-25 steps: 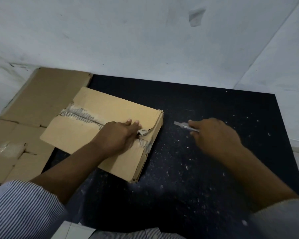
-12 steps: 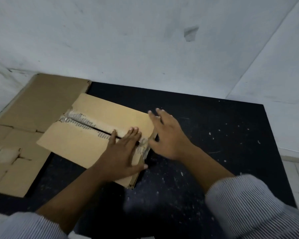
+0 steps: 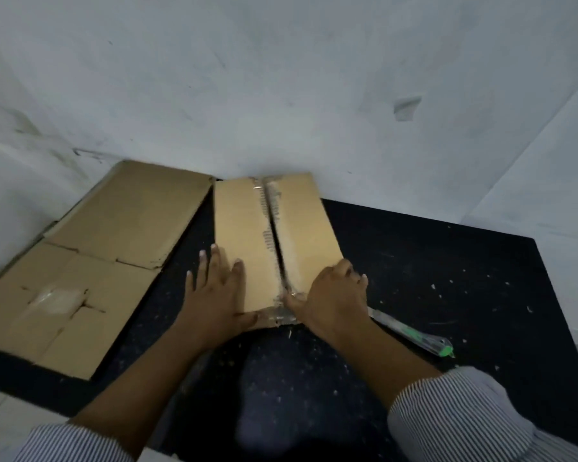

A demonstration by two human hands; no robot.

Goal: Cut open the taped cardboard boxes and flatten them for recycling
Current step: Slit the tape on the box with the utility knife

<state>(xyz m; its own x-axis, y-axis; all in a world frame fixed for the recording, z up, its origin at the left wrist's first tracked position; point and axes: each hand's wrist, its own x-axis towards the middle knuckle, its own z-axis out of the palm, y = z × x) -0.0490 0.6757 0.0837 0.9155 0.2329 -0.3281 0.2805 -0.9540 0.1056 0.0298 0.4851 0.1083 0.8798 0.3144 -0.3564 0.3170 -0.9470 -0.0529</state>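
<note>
step: opening slit box [image 3: 241, 228] | left hand [image 3: 214, 295] flat on it, right hand [image 3: 331, 295] gripping right flap [image 3: 301, 228] | next: I pull flaps apart

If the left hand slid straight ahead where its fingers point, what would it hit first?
Probably the wall: the left hand lies flat on the box, whose top runs clear up to it.

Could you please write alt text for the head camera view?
Two hands hold the near end of a cardboard box with its taped seam slit: the left hand presses flat on the left flap, the right hand grips the right flap. A green-ended box cutter lies on the black table by the right wrist; flattened cardboard lies at left.
</note>
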